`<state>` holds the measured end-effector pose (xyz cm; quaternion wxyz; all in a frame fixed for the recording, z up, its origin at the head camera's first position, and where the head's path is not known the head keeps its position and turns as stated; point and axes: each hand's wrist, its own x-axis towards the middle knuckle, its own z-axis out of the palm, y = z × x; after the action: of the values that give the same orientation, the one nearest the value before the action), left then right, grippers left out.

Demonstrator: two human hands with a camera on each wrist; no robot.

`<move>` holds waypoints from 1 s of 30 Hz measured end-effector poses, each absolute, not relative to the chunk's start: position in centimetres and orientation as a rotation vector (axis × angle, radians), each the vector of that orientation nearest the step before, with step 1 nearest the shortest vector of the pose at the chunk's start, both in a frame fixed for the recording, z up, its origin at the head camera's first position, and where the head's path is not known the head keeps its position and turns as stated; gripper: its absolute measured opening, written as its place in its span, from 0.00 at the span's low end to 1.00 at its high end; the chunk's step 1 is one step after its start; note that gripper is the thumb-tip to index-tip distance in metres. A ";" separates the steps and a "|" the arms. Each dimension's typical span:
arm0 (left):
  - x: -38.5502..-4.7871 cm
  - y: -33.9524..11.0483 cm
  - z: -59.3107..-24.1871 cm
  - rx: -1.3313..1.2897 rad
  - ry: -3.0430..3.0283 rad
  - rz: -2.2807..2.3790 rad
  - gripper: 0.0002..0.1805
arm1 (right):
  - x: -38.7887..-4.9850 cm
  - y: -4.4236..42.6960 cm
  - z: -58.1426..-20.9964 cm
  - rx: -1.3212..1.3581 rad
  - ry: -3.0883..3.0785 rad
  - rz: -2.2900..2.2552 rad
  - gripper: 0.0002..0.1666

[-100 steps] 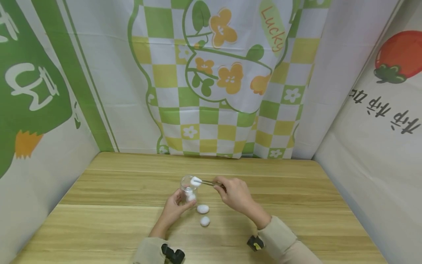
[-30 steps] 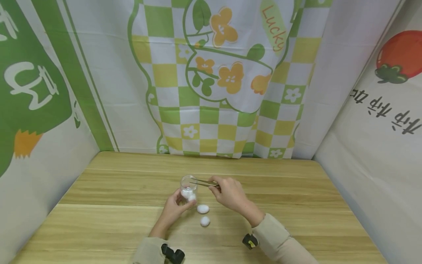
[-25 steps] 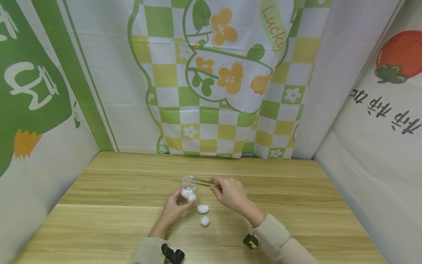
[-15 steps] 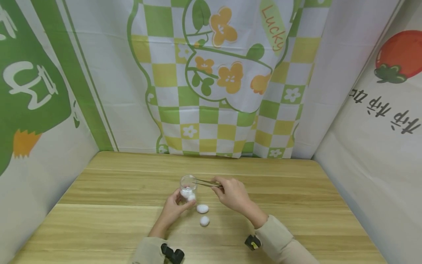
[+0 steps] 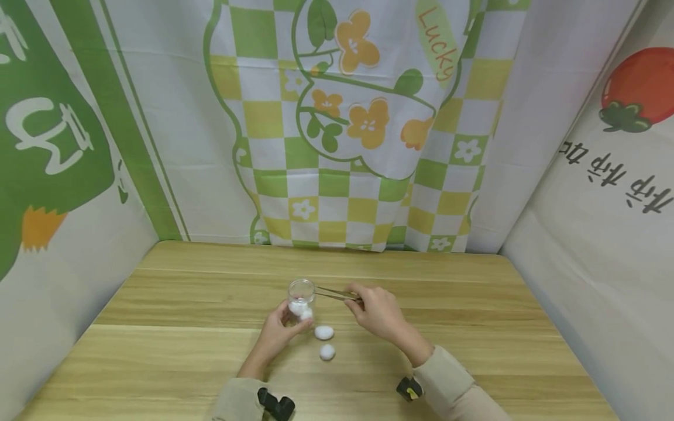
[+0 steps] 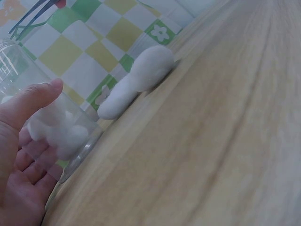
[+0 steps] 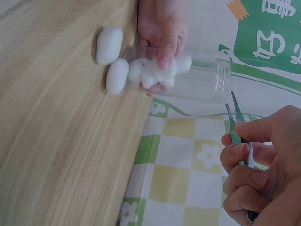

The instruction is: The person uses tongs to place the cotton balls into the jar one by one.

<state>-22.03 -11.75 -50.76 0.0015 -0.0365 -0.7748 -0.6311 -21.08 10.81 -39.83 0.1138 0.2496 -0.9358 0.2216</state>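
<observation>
Newly outside the jar (image 7: 202, 80) in curled left fingers (image 5: 283, 310): tweezers (image 7: 238, 113) in pinched right fingers (image 7: 244, 181).

Curtained booth, wider setting unclear: wood-grain table (image 5: 174, 356), checked floral curtain (image 5: 332, 184) behind, printed hangings (image 5: 63, 158) both sides.

left sleeve (image 5: 238, 399) beige | right sleeve (image 5: 446, 380) beige | left wrist device (image 5: 276, 404) black | right wrist device (image 5: 406, 387) black, yellow mark (image 5: 412, 393)

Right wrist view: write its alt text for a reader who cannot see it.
A right hand holds tweezers, tips apart and with nothing between them, near the mouth of a clear jar containing fluffy white balls. A left hand grips the jar; two more balls lie near its base on a wooden table.
</observation>
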 end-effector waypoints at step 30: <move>-21.9 -11.7 -50.7 -0.118 -2.415 -1.988 0.32 | -20.6 11.7 -41.7 0.804 -2.754 0.621 0.08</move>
<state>-21.93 -11.71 -50.74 0.0055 -0.0376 -0.7714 -0.6352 -20.61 11.70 -41.69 0.1028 0.2726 -0.9332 0.2103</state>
